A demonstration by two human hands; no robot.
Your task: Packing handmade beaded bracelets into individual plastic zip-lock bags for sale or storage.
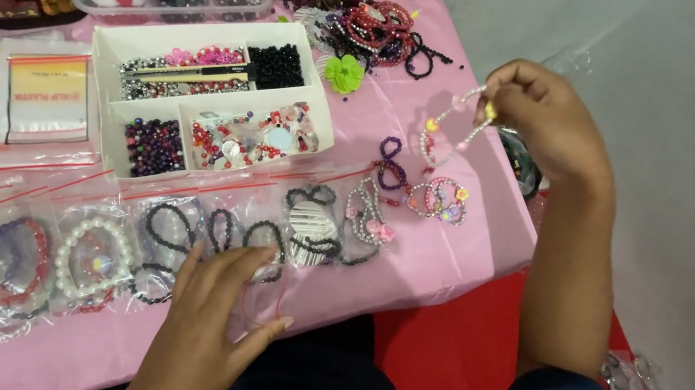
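Right hand (541, 115): pinches a pink bead bracelet (452, 130) up high, so it hangs free over the counter (441, 259) | Left hand (207, 318): flat and open, pressing a clear bag (259, 289) to keep it in place | Bead box (211, 95): just behind.

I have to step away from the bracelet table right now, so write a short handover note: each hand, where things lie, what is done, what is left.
Right hand is raised over the table's far edge, pinching a pink-and-white beaded bracelet that dangles.
Left hand rests flat on a clear zip bag at the near edge.
Done: bracelets sit bagged in a row.
Left: the held bracelet and loose bracelets on the pink cloth remain unbagged.
White bead tray lies behind.
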